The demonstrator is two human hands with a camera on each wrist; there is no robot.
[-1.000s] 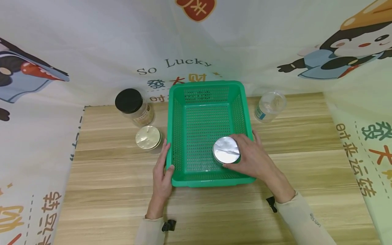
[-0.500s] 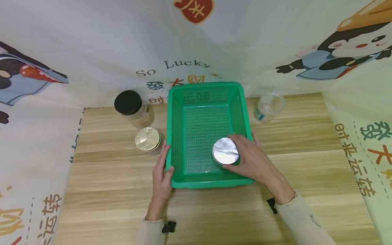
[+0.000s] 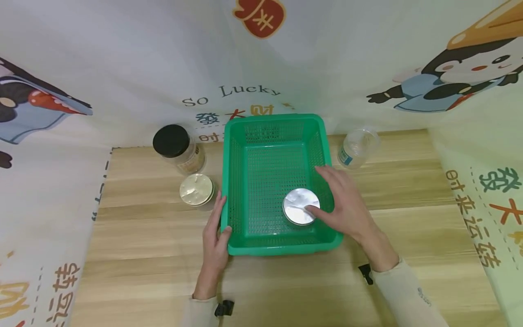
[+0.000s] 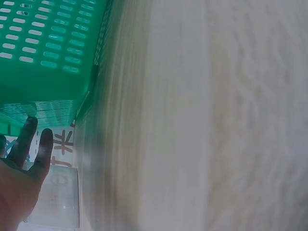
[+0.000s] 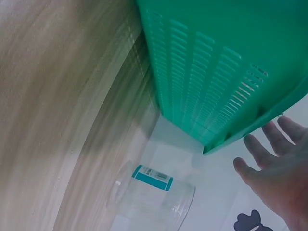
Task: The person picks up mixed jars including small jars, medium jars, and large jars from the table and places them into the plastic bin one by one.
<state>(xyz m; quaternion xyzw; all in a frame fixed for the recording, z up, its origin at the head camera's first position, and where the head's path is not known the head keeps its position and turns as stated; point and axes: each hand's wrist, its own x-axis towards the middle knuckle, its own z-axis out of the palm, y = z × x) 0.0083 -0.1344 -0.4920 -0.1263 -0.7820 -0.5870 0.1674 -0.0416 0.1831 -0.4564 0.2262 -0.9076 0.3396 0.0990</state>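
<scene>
A green perforated plastic basket (image 3: 286, 250) stands on the wooden table. Inside it, near the front right, a round can (image 3: 297, 204) with a silver foil top stands upright. My right hand (image 3: 347, 206) hovers over the basket's right rim with fingers spread; its thumb tip overlaps the foil top, and I cannot tell whether they touch. In the right wrist view the fingers (image 5: 257, 153) extend past the rim. Against the basket's left side rests my left hand (image 3: 214, 240), fingers straight along the outside wall, thumb at the rim.
A can with a gold foil top (image 3: 196, 190) stands left of the basket. Behind it is a clear jar with a black lid (image 3: 171, 141). To the back right stands a clear jar (image 3: 357, 147) with a blue label. Printed cloth walls (image 3: 339, 54) enclose the table.
My right hand has let go of the silver-topped can, its fingers spreading and shifting right over the rim. The can stays in the basket. The left hand keeps its place on the basket.
</scene>
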